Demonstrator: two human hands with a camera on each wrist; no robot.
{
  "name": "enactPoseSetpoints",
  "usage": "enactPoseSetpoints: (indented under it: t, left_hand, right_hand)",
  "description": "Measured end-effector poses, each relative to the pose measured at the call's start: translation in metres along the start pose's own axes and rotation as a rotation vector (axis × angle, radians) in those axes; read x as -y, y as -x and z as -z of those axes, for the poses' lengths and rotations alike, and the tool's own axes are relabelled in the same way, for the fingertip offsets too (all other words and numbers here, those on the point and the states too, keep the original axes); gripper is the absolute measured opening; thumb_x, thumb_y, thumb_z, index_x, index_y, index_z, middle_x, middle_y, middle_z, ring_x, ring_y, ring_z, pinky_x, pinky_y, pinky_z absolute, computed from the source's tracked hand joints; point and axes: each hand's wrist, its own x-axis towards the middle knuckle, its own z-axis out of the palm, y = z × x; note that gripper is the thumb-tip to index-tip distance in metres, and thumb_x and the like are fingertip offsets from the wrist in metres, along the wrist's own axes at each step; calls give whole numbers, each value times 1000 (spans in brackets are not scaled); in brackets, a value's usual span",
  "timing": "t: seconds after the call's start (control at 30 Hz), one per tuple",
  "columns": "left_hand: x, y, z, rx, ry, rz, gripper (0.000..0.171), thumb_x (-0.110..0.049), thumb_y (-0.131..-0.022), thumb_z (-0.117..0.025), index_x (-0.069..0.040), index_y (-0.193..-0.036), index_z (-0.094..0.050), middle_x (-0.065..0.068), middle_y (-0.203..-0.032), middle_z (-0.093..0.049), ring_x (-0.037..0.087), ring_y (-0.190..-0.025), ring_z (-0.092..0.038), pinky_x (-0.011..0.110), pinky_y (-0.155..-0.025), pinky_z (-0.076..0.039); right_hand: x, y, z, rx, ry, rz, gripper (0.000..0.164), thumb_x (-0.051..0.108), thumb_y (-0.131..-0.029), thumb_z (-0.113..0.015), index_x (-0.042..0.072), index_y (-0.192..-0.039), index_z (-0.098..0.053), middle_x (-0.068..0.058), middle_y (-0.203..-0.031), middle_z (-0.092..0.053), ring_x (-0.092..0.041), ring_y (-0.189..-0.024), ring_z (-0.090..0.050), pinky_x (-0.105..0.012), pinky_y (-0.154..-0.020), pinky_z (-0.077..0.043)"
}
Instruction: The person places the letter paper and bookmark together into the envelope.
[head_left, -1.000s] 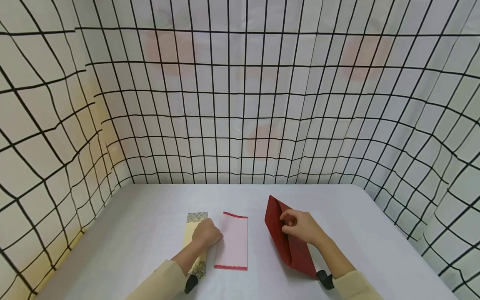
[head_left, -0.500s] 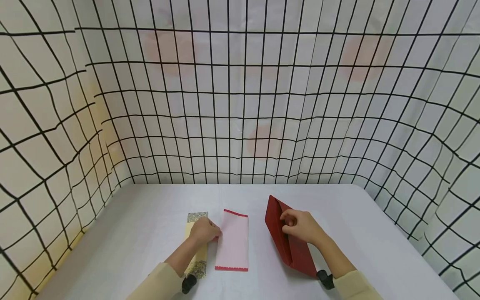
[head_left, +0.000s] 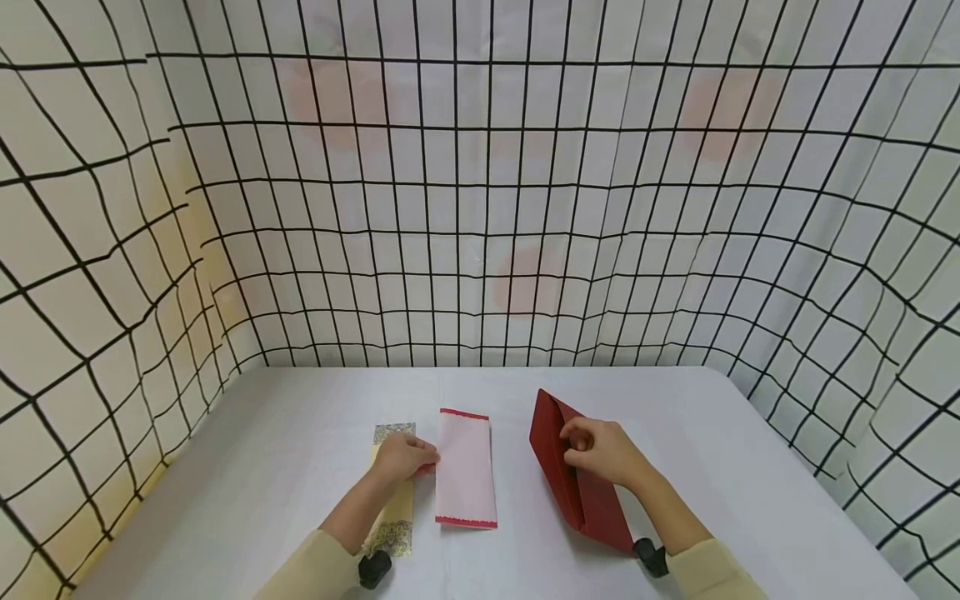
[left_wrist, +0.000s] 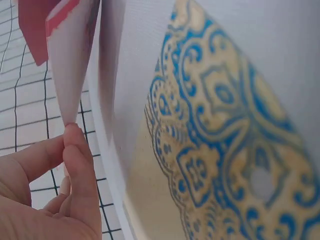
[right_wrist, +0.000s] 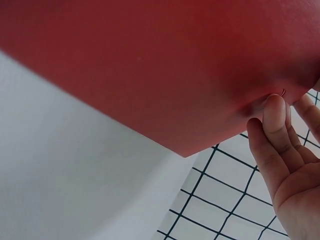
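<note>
My left hand (head_left: 405, 458) pinches the left edge of a pale pink card (head_left: 465, 467) trimmed in red along both short ends. In the left wrist view thumb and fingertips meet on the card (left_wrist: 67, 75), which stands up from the tabletop. Beneath that hand lies a pale yellow strip (head_left: 397, 512) with a patterned band at each end; one lacy band (left_wrist: 225, 110) appears blue close up. To the right, my right hand (head_left: 606, 450) grips the edge of a red envelope (head_left: 547, 458), tilted with its mouth parted. Its red face (right_wrist: 140, 75) fills much of the right wrist view.
Everything sits on a white table (head_left: 300, 417). A pale wall with a black grid (head_left: 480, 208) rises behind the far edge and along both sides. Dark wrist devices (head_left: 373, 569) sit near the cuffs of beige sleeves (head_left: 318, 567).
My left hand has drawn back slightly to the left with the card. The card's far end has shifted up and left, and its near end has lifted. The right hand and envelope stay put.
</note>
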Motion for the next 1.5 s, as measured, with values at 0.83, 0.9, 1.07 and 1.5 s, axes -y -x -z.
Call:
enactPoseSetpoints:
  t: [0.83, 0.9, 1.07, 1.5]
  left_hand:
    - [-5, 11, 15, 62, 287, 28, 21, -7, -89, -70, 7, -103, -68, 7, -83, -69, 10, -71, -66, 25, -70, -56]
    - [-9, 13, 15, 72, 302, 20, 21, -7, -89, -69, 8, -104, -67, 7, -83, -69, 10, -72, -66, 24, -70, -56]
    - [-17, 17, 16, 105, 363, -2, 24, -6, -90, -68, 10, -108, -66, 8, -84, -69, 10, -72, -67, 21, -68, -55]
    - [-42, 21, 3, 159, 432, -35, 24, -4, -89, -69, 11, -107, -65, 10, -88, -69, 12, -74, -67, 24, -72, -56]
  right_hand:
    - [0, 0, 1, 5, -1, -1, 20, 7, -77, -67, 11, -97, -65, 4, -71, -50, -11, -65, -49, -26, -55, -42]
    - [0, 0, 1, 7, -3, -3, 20, 7, -77, -67, 11, -97, -65, 4, -71, -50, -11, -65, -49, -26, -55, -42]
    - [0, 0, 0, 4, -1, -4, 21, 7, -76, -67, 11, -96, -65, 4, -71, -50, -11, -64, -49, -26, -55, -42]
    - [-1, 0, -1, -1, 17, 1, 21, 8, -76, -67, 11, -97, -65, 5, -70, -50, -10, -63, -48, -26, -55, -41]
